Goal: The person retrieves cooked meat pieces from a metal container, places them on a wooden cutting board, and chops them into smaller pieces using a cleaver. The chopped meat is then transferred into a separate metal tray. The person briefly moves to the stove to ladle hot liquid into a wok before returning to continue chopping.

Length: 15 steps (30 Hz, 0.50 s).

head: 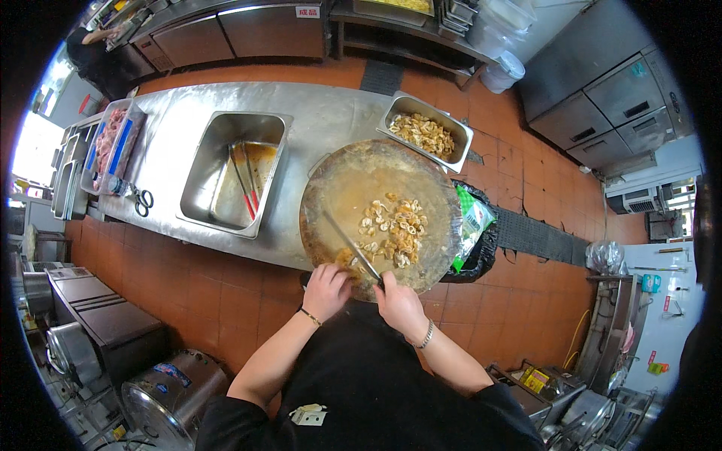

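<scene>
A round, worn chopping block (338, 175) stands at the end of the steel table in the head view. My right hand (399, 304) grips the dark handle of a knife (354, 243), its blade slanting up and left over the block. On the near left edge of the block, my left hand (327, 293) has its fingers bent at a brownish food piece (345, 258); whether it grips this piece is unclear. Cut curled rings of food (403, 225), resembling cooked intestine, lie in a loose heap right of the blade. More such pieces (422, 134) fill part of a steel pan (462, 138) beyond the block.
Red-handled tongs (248, 194) lie in a deep steel pan (217, 132) on the steel table (330, 101). Farther left are black-handled scissors (144, 202) and a plastic tub of raw meat (135, 127). A black bin bag (485, 265) hangs right of the block. Another person (93, 59) stands far left.
</scene>
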Each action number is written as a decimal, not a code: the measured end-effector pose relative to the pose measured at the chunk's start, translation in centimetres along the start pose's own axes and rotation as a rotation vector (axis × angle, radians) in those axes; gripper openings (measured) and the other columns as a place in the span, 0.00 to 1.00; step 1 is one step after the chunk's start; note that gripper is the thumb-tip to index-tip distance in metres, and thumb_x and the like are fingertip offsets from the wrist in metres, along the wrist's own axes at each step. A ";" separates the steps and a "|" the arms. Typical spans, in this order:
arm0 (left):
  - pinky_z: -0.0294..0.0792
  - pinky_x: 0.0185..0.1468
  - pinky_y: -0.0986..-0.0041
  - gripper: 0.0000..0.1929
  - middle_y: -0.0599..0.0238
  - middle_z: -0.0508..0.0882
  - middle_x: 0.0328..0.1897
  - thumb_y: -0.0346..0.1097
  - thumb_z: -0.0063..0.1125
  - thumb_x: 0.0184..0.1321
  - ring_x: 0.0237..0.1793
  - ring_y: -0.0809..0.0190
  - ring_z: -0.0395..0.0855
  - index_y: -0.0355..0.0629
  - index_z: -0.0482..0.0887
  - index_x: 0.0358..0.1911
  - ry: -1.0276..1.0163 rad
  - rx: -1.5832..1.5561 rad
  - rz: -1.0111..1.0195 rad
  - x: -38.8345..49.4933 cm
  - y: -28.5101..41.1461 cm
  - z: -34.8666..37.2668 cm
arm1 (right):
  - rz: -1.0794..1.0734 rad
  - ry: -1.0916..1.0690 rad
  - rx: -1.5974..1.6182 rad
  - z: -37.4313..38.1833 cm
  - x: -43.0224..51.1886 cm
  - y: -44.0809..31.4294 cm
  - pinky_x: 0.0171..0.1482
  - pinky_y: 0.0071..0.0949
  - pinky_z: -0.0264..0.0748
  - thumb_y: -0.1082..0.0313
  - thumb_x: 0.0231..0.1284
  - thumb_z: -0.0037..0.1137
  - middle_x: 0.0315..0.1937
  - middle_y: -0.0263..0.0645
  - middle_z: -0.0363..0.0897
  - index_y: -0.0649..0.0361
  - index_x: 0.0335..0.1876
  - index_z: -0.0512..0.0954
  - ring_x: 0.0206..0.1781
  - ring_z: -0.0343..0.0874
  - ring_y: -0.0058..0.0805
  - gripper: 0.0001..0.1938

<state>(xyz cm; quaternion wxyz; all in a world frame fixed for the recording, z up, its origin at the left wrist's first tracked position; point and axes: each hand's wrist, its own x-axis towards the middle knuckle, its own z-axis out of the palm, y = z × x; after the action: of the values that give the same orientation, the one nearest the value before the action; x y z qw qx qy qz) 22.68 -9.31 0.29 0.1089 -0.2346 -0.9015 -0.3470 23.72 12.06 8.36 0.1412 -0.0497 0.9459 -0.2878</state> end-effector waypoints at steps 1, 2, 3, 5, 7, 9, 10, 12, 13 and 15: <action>0.74 0.56 0.56 0.15 0.56 0.80 0.47 0.29 0.71 0.52 0.50 0.45 0.80 0.42 0.81 0.43 -0.005 -0.014 0.008 0.1 -0.2 0.1 | -0.022 -0.039 -0.014 0.0 0.1 0.0 0.29 0.57 0.79 0.61 0.73 0.57 0.23 0.59 0.81 0.62 0.46 0.69 0.27 0.82 0.64 0.13; 0.75 0.56 0.56 0.15 0.56 0.81 0.47 0.29 0.71 0.52 0.50 0.45 0.80 0.41 0.81 0.42 -0.017 -0.014 0.013 0.0 -0.1 0.0 | 0.019 -0.005 -0.022 -0.1 0.0 0.0 0.30 0.56 0.80 0.61 0.73 0.57 0.23 0.59 0.81 0.62 0.45 0.69 0.27 0.83 0.63 0.13; 0.75 0.56 0.56 0.14 0.55 0.81 0.47 0.29 0.70 0.52 0.50 0.45 0.80 0.41 0.81 0.42 -0.022 -0.011 0.019 0.0 -0.2 0.1 | 0.003 -0.005 -0.006 -0.1 0.1 0.0 0.30 0.56 0.80 0.61 0.73 0.57 0.23 0.59 0.81 0.62 0.45 0.69 0.27 0.83 0.63 0.13; 0.75 0.55 0.56 0.13 0.55 0.81 0.46 0.29 0.70 0.53 0.50 0.45 0.80 0.41 0.80 0.41 -0.033 -0.006 0.003 -0.4 0.0 0.1 | 0.072 -0.037 0.003 -0.3 0.0 0.0 0.31 0.56 0.80 0.61 0.73 0.57 0.24 0.59 0.82 0.62 0.45 0.69 0.28 0.83 0.63 0.13; 0.75 0.55 0.56 0.13 0.55 0.81 0.46 0.29 0.69 0.54 0.49 0.45 0.80 0.40 0.80 0.41 -0.025 0.009 -0.022 -0.3 -0.1 0.2 | -0.028 0.003 0.041 -0.5 0.1 0.1 0.31 0.56 0.80 0.62 0.73 0.57 0.25 0.60 0.82 0.62 0.45 0.69 0.28 0.83 0.63 0.13; 0.75 0.55 0.55 0.13 0.54 0.81 0.46 0.28 0.68 0.54 0.50 0.44 0.80 0.40 0.80 0.41 -0.018 0.011 -0.001 -0.4 0.0 0.4 | -0.052 -0.097 -0.019 -0.8 0.2 0.2 0.31 0.55 0.80 0.62 0.73 0.57 0.25 0.60 0.82 0.62 0.45 0.69 0.28 0.83 0.63 0.12; 0.75 0.55 0.55 0.13 0.54 0.81 0.46 0.28 0.68 0.54 0.50 0.44 0.80 0.40 0.80 0.41 -0.025 -0.004 0.008 -0.5 0.0 0.4 | 0.000 -0.085 -0.027 -1.0 0.3 0.4 0.31 0.55 0.80 0.62 0.73 0.57 0.25 0.60 0.82 0.63 0.45 0.69 0.29 0.83 0.63 0.13; 0.75 0.56 0.55 0.12 0.54 0.81 0.46 0.27 0.67 0.55 0.51 0.43 0.80 0.39 0.79 0.42 -0.012 -0.021 0.016 -0.3 0.0 0.5 | -0.017 -0.040 0.020 -1.0 0.2 0.6 0.31 0.56 0.80 0.61 0.73 0.57 0.24 0.60 0.81 0.63 0.45 0.69 0.29 0.83 0.63 0.13; 0.74 0.56 0.55 0.12 0.54 0.81 0.46 0.27 0.66 0.55 0.51 0.43 0.80 0.39 0.79 0.42 -0.017 -0.012 0.009 -0.3 0.0 0.5 | 0.039 -0.030 0.020 -1.0 0.2 0.8 0.31 0.56 0.80 0.61 0.73 0.56 0.24 0.59 0.81 0.62 0.45 0.69 0.29 0.83 0.63 0.13; 0.74 0.56 0.55 0.11 0.54 0.81 0.46 0.27 0.66 0.56 0.51 0.43 0.80 0.39 0.80 0.42 -0.006 0.014 0.009 -0.2 0.0 0.5 | -0.070 0.004 0.055 -0.7 0.1 1.3 0.33 0.57 0.79 0.61 0.73 0.57 0.23 0.58 0.81 0.63 0.46 0.70 0.30 0.83 0.63 0.13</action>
<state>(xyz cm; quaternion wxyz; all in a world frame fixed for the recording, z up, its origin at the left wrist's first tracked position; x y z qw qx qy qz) 22.79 -9.05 -0.14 0.1095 -0.2388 -0.9032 -0.3394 23.41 13.45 8.14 0.1306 -0.0785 0.9356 -0.3185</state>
